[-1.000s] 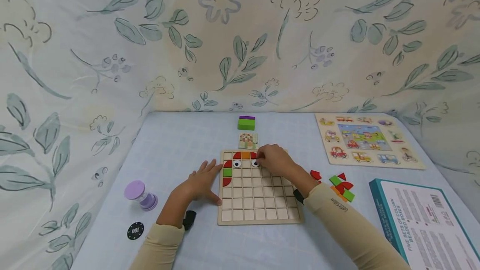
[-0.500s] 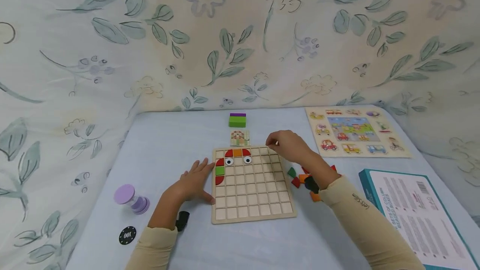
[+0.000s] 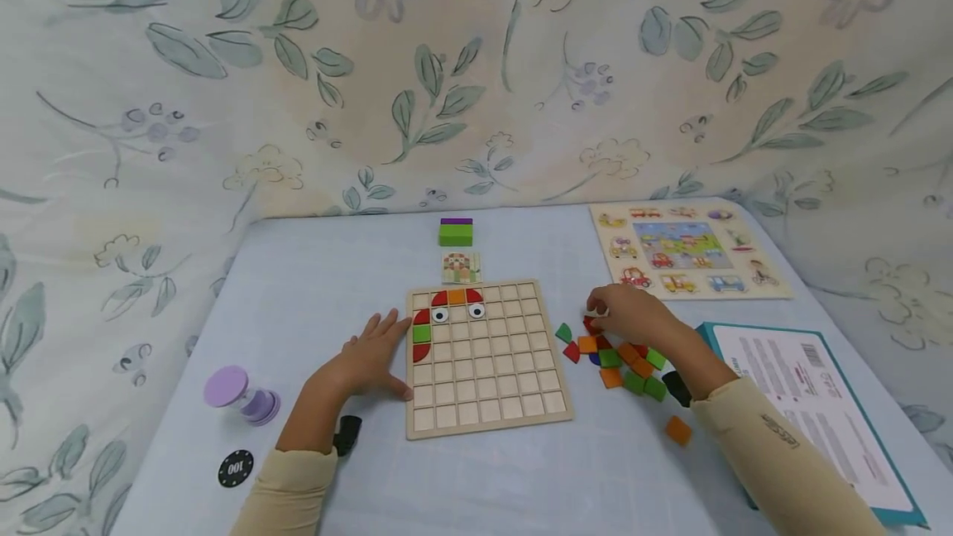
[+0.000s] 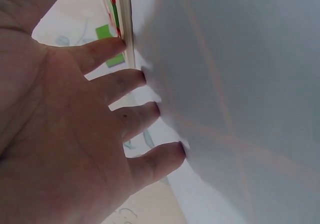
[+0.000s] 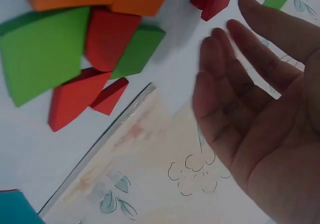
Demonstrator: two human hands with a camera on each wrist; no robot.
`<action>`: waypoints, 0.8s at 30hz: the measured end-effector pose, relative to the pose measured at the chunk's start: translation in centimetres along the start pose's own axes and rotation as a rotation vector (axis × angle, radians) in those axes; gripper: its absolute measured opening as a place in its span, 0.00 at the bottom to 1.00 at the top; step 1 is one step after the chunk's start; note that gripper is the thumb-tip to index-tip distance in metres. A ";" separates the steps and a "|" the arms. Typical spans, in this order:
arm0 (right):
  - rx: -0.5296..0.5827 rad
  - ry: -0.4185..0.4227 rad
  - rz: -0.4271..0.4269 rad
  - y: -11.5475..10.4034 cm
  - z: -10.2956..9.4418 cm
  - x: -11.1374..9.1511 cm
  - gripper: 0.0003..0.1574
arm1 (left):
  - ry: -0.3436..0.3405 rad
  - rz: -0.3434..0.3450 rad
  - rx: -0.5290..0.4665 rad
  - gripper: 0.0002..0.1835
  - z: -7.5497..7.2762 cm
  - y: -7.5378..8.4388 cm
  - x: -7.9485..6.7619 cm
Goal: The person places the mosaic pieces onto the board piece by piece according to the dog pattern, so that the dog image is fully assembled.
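The wooden grid board lies flat on the table. Along its upper left sit red quarter-round pieces, an orange square, a green square and two eye tiles. My left hand is spread flat with thumb and fingertips right at the board's left edge; the left wrist view shows its fingers straight and apart. My right hand hovers at the far side of the loose coloured pieces, fingers loosely bent. In the right wrist view red pieces lie just beyond its fingertips, and nothing is between them.
A small picture card and a green and purple block stand behind the board. Farther right are a vehicle puzzle and a teal-edged box. A lilac spool-shaped object and a black 100 chip are at left.
My right hand has left the right-hand eye tile on the board and moved right to the loose pieces. My left hand stays by the board. The head view has shifted.
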State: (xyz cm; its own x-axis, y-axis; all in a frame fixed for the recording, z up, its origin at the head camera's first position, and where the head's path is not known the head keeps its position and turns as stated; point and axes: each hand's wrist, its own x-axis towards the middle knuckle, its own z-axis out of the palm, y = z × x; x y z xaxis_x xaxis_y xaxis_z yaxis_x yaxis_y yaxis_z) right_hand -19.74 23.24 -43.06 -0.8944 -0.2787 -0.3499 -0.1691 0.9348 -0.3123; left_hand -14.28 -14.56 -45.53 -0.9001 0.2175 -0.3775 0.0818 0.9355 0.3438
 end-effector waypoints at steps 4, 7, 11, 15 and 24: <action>0.011 0.003 -0.018 0.5 0.2 -0.7 0.08 | 0.000 -0.001 -0.007 0.61 -0.1 -0.1 0.0; -0.005 -0.007 -0.006 0.9 0.4 -0.9 0.06 | 0.006 -0.005 -0.005 0.62 -0.2 -0.3 0.0; 0.025 -0.019 0.001 1.3 0.7 -0.9 0.08 | 0.012 -0.004 0.001 0.62 -0.3 -0.6 0.0; 0.060 -0.011 -0.003 1.5 0.9 -0.7 0.10 | 0.005 0.004 0.000 0.62 -0.5 -0.5 0.1; 0.097 -0.030 0.001 2.2 1.2 -0.9 0.08 | -0.007 0.005 0.012 0.62 -0.7 -0.2 0.5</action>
State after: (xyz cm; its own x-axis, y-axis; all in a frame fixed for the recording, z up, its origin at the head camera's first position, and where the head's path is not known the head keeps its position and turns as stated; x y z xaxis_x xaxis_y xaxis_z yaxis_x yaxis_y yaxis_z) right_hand -18.76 25.29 -44.50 -0.8813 -0.2855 -0.3766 -0.1256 0.9098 -0.3957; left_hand -15.02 -14.82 -45.21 -0.8965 0.2245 -0.3819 0.0917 0.9374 0.3359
